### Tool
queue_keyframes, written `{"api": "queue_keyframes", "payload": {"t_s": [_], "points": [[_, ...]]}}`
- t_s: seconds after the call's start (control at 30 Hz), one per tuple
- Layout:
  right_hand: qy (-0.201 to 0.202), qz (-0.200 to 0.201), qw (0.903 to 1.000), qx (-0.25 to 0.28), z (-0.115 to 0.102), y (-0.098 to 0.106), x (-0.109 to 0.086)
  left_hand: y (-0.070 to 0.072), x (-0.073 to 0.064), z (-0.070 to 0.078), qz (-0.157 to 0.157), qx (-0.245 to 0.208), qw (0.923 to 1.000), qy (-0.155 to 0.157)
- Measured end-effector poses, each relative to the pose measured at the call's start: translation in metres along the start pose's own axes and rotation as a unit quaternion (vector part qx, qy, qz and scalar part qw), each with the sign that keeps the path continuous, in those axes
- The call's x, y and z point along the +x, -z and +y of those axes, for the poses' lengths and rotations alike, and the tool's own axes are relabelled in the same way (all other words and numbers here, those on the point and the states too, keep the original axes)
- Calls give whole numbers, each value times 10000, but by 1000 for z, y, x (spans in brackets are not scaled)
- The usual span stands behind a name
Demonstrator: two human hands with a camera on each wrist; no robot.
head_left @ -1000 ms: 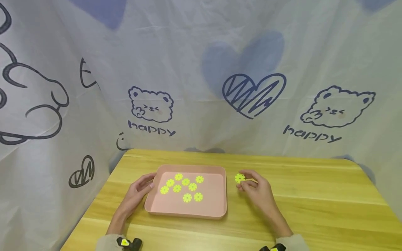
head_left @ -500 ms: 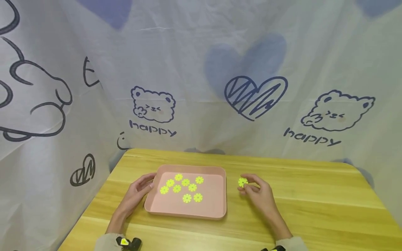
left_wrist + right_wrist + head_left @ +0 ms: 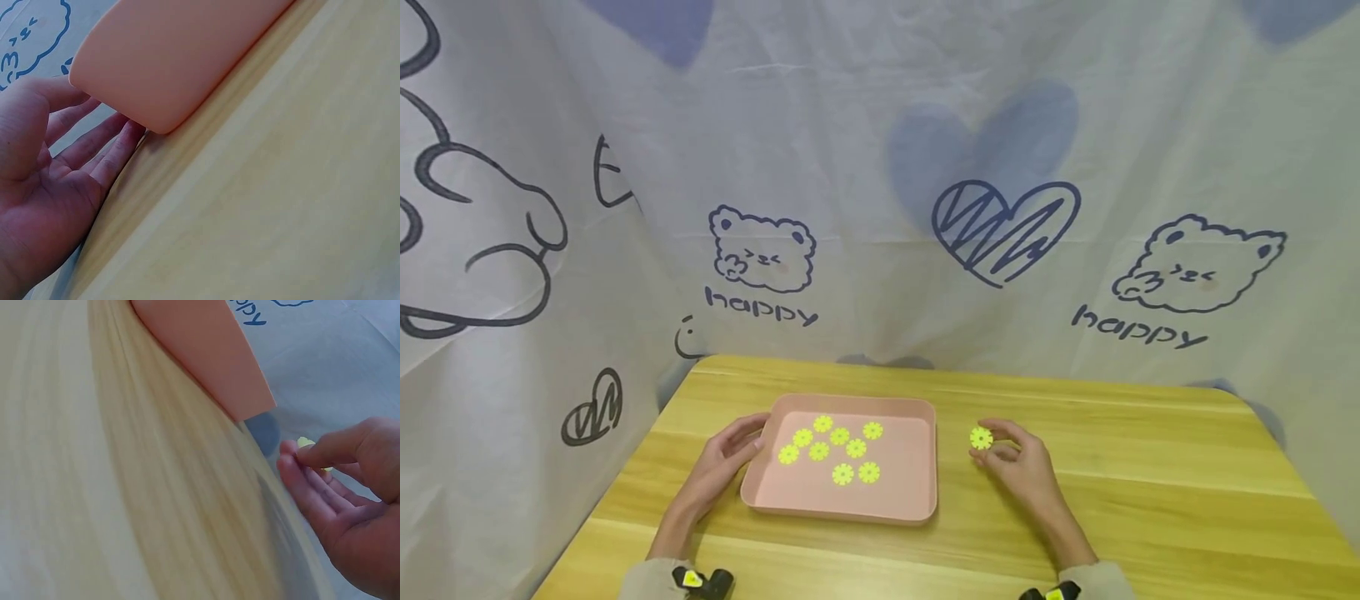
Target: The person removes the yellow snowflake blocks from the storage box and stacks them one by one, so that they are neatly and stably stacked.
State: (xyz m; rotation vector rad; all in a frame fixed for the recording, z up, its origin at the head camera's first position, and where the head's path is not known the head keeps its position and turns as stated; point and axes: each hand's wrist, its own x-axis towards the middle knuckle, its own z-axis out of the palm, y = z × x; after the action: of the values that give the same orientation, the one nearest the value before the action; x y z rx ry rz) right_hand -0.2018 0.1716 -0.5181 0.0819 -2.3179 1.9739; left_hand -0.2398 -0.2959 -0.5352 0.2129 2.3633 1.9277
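A shallow pink tray rests on the table, with several bright yellow-green notched interlocking discs lying flat and apart inside it. My left hand holds the tray's left side; the thumb reaches over the rim while the fingers lie along the outer wall, as the left wrist view shows. To the right of the tray, my right hand pinches one more yellow-green interlocking disc between thumb and fingers, raised with its face to the head camera. In the right wrist view the thumb hides most of that disc.
The wooden table extends to both sides of the tray. Behind it hangs a pale cloth printed with hearts and bears, which also runs along the left. Both wrists wear black camera straps.
My right hand has drawn slightly nearer and to the right, still pinching its disc, whose hold has shifted a little between the fingertips. The left hand and the tray stay put.
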Motion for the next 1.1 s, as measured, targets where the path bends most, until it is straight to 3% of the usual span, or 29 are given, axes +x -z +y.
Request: {"api": "queue_keyframes", "payload": {"t_s": [0.17,0.43,0.87,1.1], "points": [[352,197,9919,-1208,8,3,3,-1,1,-3,-23,-16,10000,-14],[541,-3,9772,-2053,16,7,5,1,0,-5,-54,-75,10000,-20],[448,-670,9666,-2432,11,16,6,0,1,-2,-74,-133,9999,-64],[311,-802,9662,-2428,9,17,7,0,1,-1,-57,-101,9999,-11]]}}
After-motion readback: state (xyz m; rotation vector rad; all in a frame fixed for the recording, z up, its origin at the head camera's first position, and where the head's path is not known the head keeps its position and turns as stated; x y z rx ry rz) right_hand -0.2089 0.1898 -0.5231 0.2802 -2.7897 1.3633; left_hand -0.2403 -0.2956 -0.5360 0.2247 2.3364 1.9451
